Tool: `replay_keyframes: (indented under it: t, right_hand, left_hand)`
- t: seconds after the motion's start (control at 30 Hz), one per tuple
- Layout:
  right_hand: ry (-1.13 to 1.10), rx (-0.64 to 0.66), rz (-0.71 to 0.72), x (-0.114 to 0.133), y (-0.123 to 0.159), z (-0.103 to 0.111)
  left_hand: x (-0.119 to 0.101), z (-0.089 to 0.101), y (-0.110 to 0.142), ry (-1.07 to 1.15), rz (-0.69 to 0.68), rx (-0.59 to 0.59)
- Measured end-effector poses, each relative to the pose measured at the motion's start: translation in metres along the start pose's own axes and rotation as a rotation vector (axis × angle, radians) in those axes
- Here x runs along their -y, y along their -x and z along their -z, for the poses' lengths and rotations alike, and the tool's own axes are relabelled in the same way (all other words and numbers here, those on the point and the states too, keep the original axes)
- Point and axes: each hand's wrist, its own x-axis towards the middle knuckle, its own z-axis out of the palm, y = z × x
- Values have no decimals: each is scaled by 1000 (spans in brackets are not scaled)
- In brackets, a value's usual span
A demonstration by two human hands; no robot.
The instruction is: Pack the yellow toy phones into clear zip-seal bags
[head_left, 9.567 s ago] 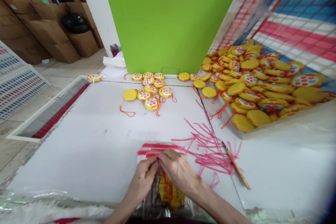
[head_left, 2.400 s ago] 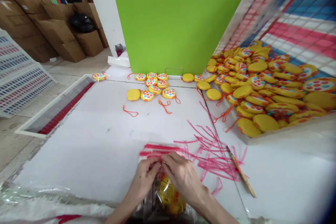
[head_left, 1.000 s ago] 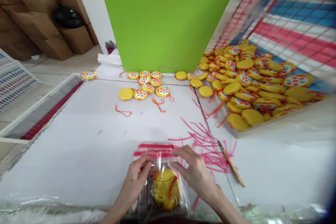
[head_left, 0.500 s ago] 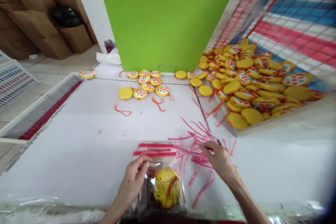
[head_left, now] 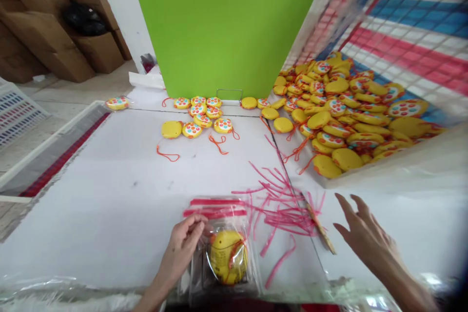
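A clear plastic bag [head_left: 224,277] with a yellow round toy [head_left: 227,257] inside lies at the table's near edge. My left hand [head_left: 182,246] curls over the bag's upper left corner, fingers pressed on the plastic. Beyond it lies a stack of clear bags with red strips [head_left: 215,206]. My right hand [head_left: 365,234] hovers over the white table to the right, fingers spread, holding nothing. It is past a wooden stick [head_left: 320,229] and the scattered pink strips [head_left: 281,204].
A heap of yellow dotted toys [head_left: 340,112] fills a bag-lined area at right. A few more toys with orange cords [head_left: 199,119] sit before a green board [head_left: 226,24]. Cardboard boxes [head_left: 54,34] stand at far left, beside a white crate [head_left: 16,114].
My right hand left the bag, passed over the pink strips and moved out to the right, opening. My left hand stayed on the bagged toy.
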Motion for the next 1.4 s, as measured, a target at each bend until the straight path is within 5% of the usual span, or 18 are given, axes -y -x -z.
replay_keyframes:
  t: [0.1,0.23,0.4,0.53,0.77,1.13,1.23,1.33,1.4]
  right_hand:
    - [-180,187,19,42,6,3]
    - [-403,453,203,128,22,-19]
    - [-496,573,215,190,22,-55]
    - [-602,688,226,191,16,-67]
    - [-818,696,282,173,22,-72]
    - [-669,655,403,182,33,-66]
    - [-680,654,486,187,36,-62]
    - [-655,626,513,190,41,-59]
    - [-609,631,508,189,45,-61]
  left_hand:
    - [2,0,0,13,-1,7]
    - [1,-1,1,25,-16,2]
    - [1,-1,2,13,-43,-13]
    - [8,4,1,-32,-48,-42]
    - [17,14,5,132,43,3]
    - [8,14,8,137,-13,-60]
    - [1,31,13,117,10,-80]
    - [-24,78,22,89,-105,-318]
    - [-49,122,26,41,-290,-784]
